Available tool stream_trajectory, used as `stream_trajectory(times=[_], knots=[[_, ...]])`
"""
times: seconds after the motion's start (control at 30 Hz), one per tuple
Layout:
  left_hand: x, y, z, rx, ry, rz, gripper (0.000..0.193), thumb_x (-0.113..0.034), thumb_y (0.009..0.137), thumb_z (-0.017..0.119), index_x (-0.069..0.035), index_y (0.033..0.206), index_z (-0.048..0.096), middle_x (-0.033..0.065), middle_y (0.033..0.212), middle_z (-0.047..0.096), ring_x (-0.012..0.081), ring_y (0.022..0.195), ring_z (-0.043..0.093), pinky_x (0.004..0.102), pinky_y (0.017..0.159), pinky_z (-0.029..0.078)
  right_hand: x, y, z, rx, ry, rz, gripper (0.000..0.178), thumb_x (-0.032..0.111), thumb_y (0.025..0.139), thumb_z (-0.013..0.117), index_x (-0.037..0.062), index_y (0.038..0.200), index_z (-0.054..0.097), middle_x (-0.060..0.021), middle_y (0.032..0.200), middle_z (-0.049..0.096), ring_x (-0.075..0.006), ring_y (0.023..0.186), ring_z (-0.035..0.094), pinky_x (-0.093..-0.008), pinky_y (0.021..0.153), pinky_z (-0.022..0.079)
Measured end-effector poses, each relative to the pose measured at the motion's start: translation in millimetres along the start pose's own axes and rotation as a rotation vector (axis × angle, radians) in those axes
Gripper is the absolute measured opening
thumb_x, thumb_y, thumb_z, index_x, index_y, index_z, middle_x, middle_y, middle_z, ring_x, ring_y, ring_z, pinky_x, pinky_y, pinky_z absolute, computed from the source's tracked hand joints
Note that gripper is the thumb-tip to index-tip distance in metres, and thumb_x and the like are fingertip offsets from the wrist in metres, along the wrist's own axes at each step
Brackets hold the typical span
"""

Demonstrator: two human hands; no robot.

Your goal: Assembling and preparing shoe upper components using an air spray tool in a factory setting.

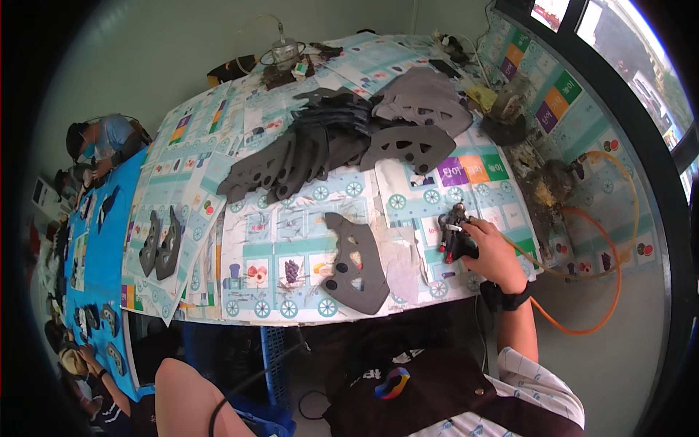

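At the right of the table, my right hand is closed around a small black and metal spray gun with red parts. The fingers partly hide the tool. A thin hose runs back from beside the wrist. Left of that hand lies a single curved dark grey plastic panel with cut-out openings, near the front edge. My left hand does not show. Farther back is a heap of similar panels, stacked over one another, with one panel resting at the heap's right side.
Two slim dark pieces lie at the table's left. An orange hose loops beside the right wall. Grimy containers stand along the right edge, a metal pot at the back. People sit at a blue table leftward.
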State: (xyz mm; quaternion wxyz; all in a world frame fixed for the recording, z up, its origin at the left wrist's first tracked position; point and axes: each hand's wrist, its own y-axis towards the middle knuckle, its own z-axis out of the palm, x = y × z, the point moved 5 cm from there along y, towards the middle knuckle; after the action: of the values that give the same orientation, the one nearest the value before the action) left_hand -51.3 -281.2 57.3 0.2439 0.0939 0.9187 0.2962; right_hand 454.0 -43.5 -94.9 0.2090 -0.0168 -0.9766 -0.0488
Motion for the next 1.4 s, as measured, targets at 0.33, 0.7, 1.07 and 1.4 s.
stream_trajectory(times=[0.33,0.7,1.07,1.4], knots=[[23.6,13.8,57.8,0.072,-0.269,0.045,0.015,-0.009,0.093,0.068,0.002,0.103,0.070,0.0166,0.097,0.068,0.0355,0.085,0.065,0.0487,0.083,0.054,-2.1,9.7,1.2,0.005,-0.036,-0.030,0.068,0.013,0.072,0.077,0.0002,0.136,0.061,-0.0188,0.140,0.059,-0.0376,0.130,0.056,-0.0424,0.108,0.050],[28.5,123.3,137.4,-0.060,-0.516,0.450,0.015,-0.010,0.093,0.068,0.001,0.103,0.071,0.0164,0.098,0.068,0.0354,0.086,0.065,0.0491,0.084,0.054,-15.8,-2.6,3.9,-0.027,-0.014,-0.087,0.063,0.012,0.068,0.080,-0.0021,0.127,0.062,-0.0210,0.125,0.060,-0.0393,0.121,0.057,-0.0432,0.104,0.049],[21.3,170.4,126.5,-0.233,-0.499,0.639,0.016,-0.012,0.093,0.068,0.001,0.102,0.071,0.0163,0.098,0.068,0.0353,0.086,0.065,0.0495,0.085,0.054,-18.3,-1.6,8.7,-0.019,-0.050,-0.112,0.061,0.016,0.069,0.084,0.0002,0.125,0.064,-0.0187,0.122,0.060,-0.0384,0.118,0.057,-0.0447,0.101,0.051],[11.2,168.4,118.4,-0.252,-0.460,0.649,0.016,-0.012,0.094,0.068,0.001,0.102,0.071,0.0161,0.099,0.068,0.0352,0.086,0.065,0.0498,0.086,0.054,-22.9,3.5,8.9,0.114,-0.049,-0.072,0.071,0.015,0.071,0.082,-0.0016,0.136,0.059,-0.0201,0.128,0.059,-0.0383,0.123,0.055,-0.0438,0.107,0.048]])
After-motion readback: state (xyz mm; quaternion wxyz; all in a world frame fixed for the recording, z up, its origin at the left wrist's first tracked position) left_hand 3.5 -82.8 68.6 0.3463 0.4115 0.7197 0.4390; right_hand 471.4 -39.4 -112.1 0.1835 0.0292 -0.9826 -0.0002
